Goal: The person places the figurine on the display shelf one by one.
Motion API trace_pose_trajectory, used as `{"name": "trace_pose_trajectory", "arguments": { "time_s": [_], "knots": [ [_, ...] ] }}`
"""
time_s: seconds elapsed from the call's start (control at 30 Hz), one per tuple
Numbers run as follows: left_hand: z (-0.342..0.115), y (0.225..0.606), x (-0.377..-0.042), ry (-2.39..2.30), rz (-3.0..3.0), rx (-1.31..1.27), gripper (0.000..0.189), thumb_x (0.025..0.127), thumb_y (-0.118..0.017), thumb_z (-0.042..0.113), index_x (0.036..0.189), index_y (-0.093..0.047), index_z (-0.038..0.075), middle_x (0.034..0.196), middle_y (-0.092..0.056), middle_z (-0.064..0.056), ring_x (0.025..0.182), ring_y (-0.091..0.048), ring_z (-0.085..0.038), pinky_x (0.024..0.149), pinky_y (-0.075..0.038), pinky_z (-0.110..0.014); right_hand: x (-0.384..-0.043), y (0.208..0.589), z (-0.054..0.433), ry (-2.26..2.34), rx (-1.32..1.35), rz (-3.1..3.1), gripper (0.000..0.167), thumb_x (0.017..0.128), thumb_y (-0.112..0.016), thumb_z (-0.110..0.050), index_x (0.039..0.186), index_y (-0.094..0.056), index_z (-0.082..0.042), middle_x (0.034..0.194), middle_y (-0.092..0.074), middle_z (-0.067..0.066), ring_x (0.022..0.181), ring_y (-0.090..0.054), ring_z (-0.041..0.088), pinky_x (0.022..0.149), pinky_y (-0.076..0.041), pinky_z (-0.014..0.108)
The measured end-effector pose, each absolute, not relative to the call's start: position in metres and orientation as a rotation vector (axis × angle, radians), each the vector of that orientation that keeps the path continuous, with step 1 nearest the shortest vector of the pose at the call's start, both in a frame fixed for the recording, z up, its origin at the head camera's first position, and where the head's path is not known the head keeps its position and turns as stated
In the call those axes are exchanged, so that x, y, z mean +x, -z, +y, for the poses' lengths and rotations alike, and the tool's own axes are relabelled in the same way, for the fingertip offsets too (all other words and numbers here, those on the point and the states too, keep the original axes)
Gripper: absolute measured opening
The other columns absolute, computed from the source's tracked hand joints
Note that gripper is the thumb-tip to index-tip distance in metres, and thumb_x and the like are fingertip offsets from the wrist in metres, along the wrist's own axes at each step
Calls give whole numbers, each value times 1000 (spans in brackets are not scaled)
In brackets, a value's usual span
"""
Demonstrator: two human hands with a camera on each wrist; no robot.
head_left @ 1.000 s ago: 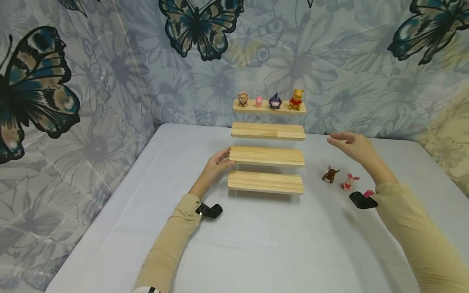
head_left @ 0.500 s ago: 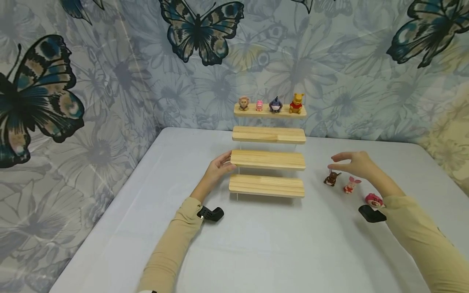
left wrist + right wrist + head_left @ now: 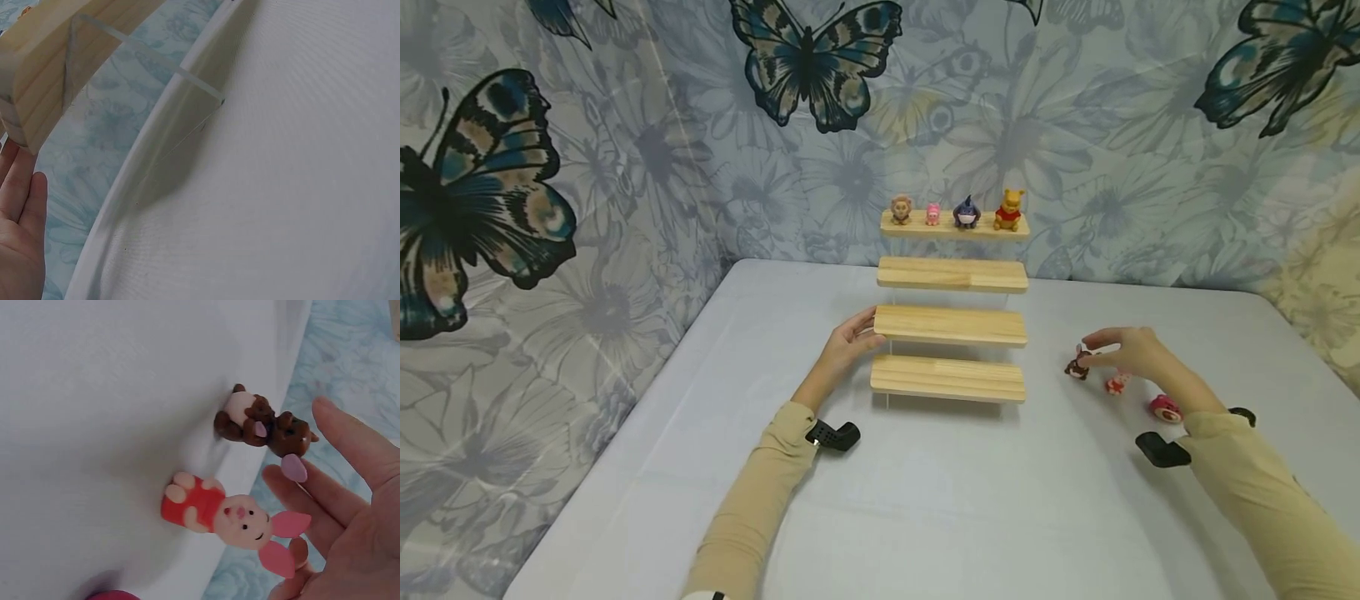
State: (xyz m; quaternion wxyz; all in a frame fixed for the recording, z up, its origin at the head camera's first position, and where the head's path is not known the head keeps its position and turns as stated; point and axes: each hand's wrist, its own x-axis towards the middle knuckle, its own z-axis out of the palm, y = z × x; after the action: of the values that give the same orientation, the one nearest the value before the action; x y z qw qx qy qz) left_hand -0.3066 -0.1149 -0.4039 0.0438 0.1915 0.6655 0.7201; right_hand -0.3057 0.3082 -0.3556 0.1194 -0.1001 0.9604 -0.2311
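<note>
In the head view, my left hand touches the left end of a wooden tiered display stand at its second step from the front. The left wrist view shows straight fingers against the end of a board. My right hand reaches over a small brown kangaroo figurine standing on the table. Its thumb and fingers lie spread on either side of the head, with a gap. Below the palm stands a Piglet figurine with a red body and pink ears, partly hidden in the head view.
A round pink figurine lies near the right wrist. On the top step stand a lion figurine, a small pink one, a blue-grey donkey and a Winnie the Pooh. A white cloth covers the table.
My right hand has come down and toward me, from above the table to around the kangaroo figurine's head. The left hand stays at the stand. The head view has shifted slightly.
</note>
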Motion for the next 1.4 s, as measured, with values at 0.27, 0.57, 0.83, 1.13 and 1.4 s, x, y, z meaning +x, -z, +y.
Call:
{"name": "trace_pose_trajectory", "arguments": {
  "time_s": [0.27,0.57,0.83,1.13,1.4],
  "knots": [
    [-114,399,-304,-2173,2055,576,55,87,-55,1,137,-31,-3,130,-40,-20,114,-45,-26,93,-37,-30,-303,366,313,677,-292,2851,56,80,-64,-39,111,-56,6,112,-52,29,107,-25,55,82,-27,63],
    [-115,401,-304,-2182,2060,573,56,87,-56,1,137,-31,-4,130,-40,-21,113,-45,-27,93,-38,-31,-303,373,312,712,-285,2855,52,80,-65,-38,109,-59,4,96,-59,17,76,-56,25,62,-45,39],
    [-117,402,-304,-2198,2028,585,55,87,-55,1,136,-31,-3,129,-42,-19,113,-46,-25,93,-38,-32,-303,376,312,759,-264,2853,53,79,-66,-40,108,-60,3,97,-58,18,78,-54,27,59,-45,37],
    [-119,419,-318,-2222,2035,560,56,87,-57,3,137,-33,0,129,-43,-17,113,-46,-25,92,-38,-32,-305,377,311,796,-249,2837,50,79,-65,-41,108,-60,0,98,-58,14,81,-50,27,59,-41,33],
    [-118,412,-314,-2198,2049,574,59,86,-61,10,137,-32,0,129,-43,-16,113,-45,-25,93,-37,-32,-307,374,311,785,-233,2838,53,79,-65,-44,108,-60,0,102,-57,18,86,-50,31,60,-43,35]
  ]
}}
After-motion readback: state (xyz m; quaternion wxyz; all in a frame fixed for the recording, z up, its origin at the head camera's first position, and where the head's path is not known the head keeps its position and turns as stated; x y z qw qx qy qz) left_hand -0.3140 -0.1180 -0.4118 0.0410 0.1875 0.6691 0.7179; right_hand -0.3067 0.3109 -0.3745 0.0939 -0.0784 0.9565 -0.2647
